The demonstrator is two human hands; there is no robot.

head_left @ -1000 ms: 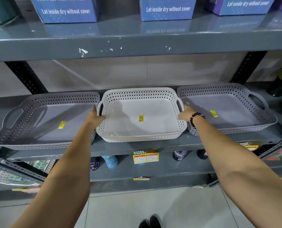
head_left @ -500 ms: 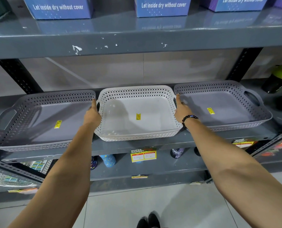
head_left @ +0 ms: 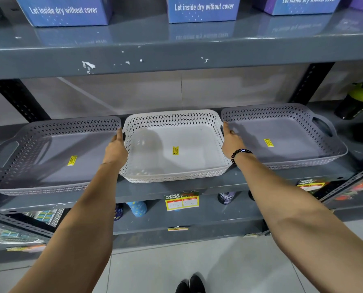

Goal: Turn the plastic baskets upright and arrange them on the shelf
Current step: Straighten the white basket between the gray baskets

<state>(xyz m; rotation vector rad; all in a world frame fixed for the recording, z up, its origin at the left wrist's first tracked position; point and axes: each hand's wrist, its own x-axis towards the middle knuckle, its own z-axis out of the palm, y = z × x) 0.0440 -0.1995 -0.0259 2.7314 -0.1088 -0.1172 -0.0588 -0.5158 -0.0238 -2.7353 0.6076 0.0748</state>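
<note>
Three perforated plastic baskets stand upright in a row on the grey middle shelf (head_left: 199, 188). The white basket (head_left: 194, 142) is in the centre, with a grey basket (head_left: 70, 142) on its left and another grey basket (head_left: 286, 132) on its right. Each has a yellow sticker on its floor. My left hand (head_left: 115, 149) lies flat against the white basket's left side, fingers straight and pointing to the back. On the basket's right side my right hand (head_left: 231, 140), with a black bead bracelet at the wrist, lies flat in the same way. Neither hand curls around a handle.
The upper shelf (head_left: 176, 58) overhangs the baskets and carries blue boxes (head_left: 64, 11). A dark bottle with a green cap (head_left: 360, 100) stands at the far right of the middle shelf. Below are a yellow price tag (head_left: 181, 201) and small bottles (head_left: 137, 208). My shoes (head_left: 190, 284) are on the tiled floor.
Both hands have let go of the white basket's handles and straightened flat along its sides. The white basket has slid a little further back on the shelf.
</note>
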